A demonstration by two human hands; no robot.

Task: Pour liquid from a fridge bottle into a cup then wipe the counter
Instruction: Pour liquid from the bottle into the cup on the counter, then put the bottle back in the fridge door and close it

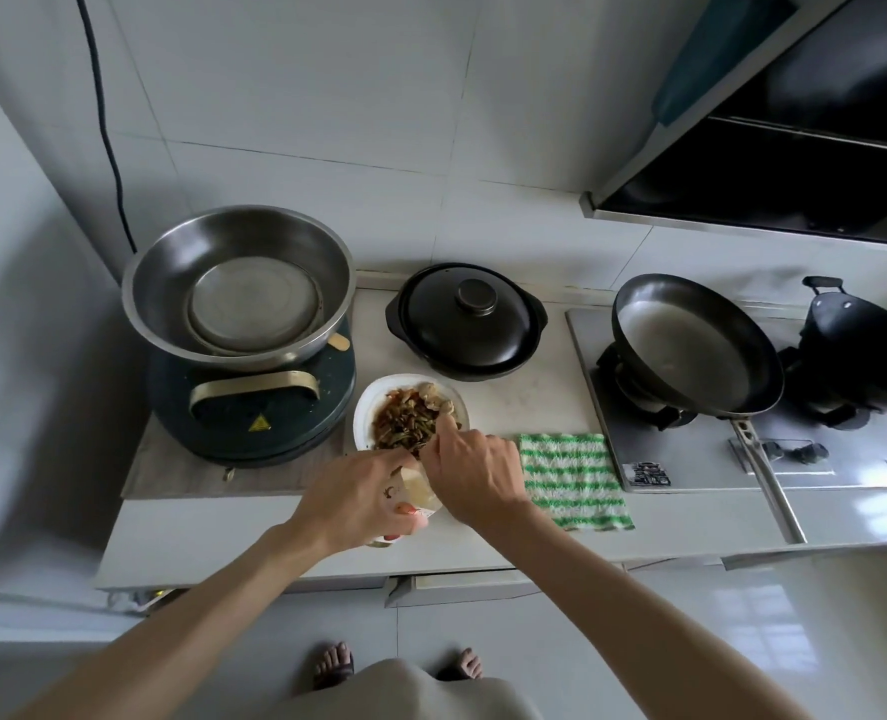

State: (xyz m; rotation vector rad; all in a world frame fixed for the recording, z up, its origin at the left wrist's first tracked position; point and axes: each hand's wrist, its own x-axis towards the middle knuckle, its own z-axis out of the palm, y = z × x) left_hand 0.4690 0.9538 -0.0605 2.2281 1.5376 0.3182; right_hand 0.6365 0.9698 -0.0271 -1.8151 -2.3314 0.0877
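A pale bottle (414, 490) with a labelled side stands at the counter's front edge, mostly hidden by my hands. My left hand (358, 498) grips its body from the left. My right hand (475, 472) is curled over its top, fingers pinching at the cap area, which I cannot see clearly. A green-and-white striped cloth (571, 480) lies flat on the counter just right of my right hand. No cup is in sight.
A white plate of cooked food (366, 413) sits right behind the bottle. Behind it are a black lidded pot (465, 319) and a steel bowl (239, 288) on a dark cooker. A frying pan (691, 345) and a wok (867, 345) occupy the stove at right.
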